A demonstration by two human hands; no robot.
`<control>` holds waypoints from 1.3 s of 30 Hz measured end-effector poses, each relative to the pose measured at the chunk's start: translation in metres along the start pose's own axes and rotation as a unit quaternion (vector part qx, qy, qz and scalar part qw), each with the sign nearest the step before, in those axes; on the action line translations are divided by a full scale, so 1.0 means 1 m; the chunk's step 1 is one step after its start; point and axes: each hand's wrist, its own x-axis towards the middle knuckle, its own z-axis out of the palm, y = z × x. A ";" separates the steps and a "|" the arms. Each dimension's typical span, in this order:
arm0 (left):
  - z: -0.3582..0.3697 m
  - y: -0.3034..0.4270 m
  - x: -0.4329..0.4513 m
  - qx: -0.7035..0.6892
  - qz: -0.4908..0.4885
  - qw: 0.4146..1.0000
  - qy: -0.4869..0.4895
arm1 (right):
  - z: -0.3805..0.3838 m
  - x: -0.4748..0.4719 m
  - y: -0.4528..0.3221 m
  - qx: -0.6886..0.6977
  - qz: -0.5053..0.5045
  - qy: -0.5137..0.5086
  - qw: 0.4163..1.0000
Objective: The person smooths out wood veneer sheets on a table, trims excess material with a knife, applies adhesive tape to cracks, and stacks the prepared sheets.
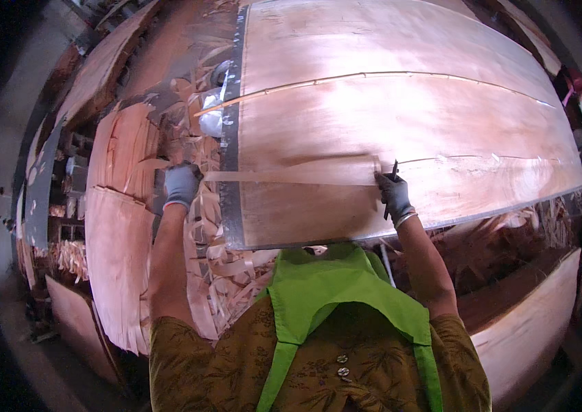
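My left hand [183, 184], in a grey glove with dark fingertips, is closed on a narrow strip of wood veneer [280, 176]. The strip runs to the right across the tabletop towards my right hand [396, 194]. That hand, also gloved, grips a slim dark tool [395, 167], perhaps a cutter; its blade cannot be made out. Its fingers are at the strip's right end, beside a wider thin veneer piece [337, 164] lying flat. Beneath both pieces is a large veneer sheet [311, 206] on the table.
A thin bamboo stick [342, 78] lies across the sheet, jutting past the table's dark left edge [232, 154]. Stacked veneer [118, 257] stands at left. Veneer scraps [234, 268] cover the floor between. More sheets [528, 329] are at lower right. I wear a green apron [342, 278].
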 end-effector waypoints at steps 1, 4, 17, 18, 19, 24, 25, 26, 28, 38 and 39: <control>0.010 0.001 0.002 0.001 0.005 1.000 -0.014 | 0.005 -0.001 0.006 -0.014 -0.010 0.010 1.000; 0.032 0.009 0.001 0.081 -0.014 0.993 -0.084 | 0.018 0.004 0.027 -0.026 -0.029 0.033 0.999; 0.048 0.246 -0.033 -0.243 0.143 0.955 0.095 | 0.013 0.034 0.043 -0.101 -0.043 0.062 0.992; 0.047 0.253 -0.033 -0.242 0.141 0.954 0.104 | 0.005 0.035 0.042 -0.106 -0.036 0.062 0.992; 0.046 0.258 -0.031 -0.241 0.138 0.954 0.114 | 0.001 0.033 0.038 -0.112 -0.028 0.062 0.991; 0.055 0.254 -0.025 -0.299 0.045 0.951 0.067 | -0.005 0.020 0.014 -0.339 -0.234 0.213 0.886; 0.062 0.249 -0.024 -0.331 0.000 0.942 0.048 | 0.012 0.009 -0.001 -0.292 -0.343 0.172 0.876; 0.065 0.246 -0.022 -0.321 -0.007 0.945 0.060 | 0.029 -0.003 -0.020 -0.345 -0.392 0.101 0.847; 0.067 0.248 -0.020 -0.306 -0.012 0.949 0.078 | 0.043 -0.011 -0.031 -0.453 -0.371 -0.078 0.807; 0.067 0.249 -0.017 -0.282 -0.053 0.957 0.050 | 0.131 0.051 -0.030 -0.610 -0.484 -0.292 0.556; 0.067 0.250 -0.018 -0.295 -0.058 0.953 0.048 | 0.137 0.052 -0.031 -0.631 -0.473 -0.301 0.536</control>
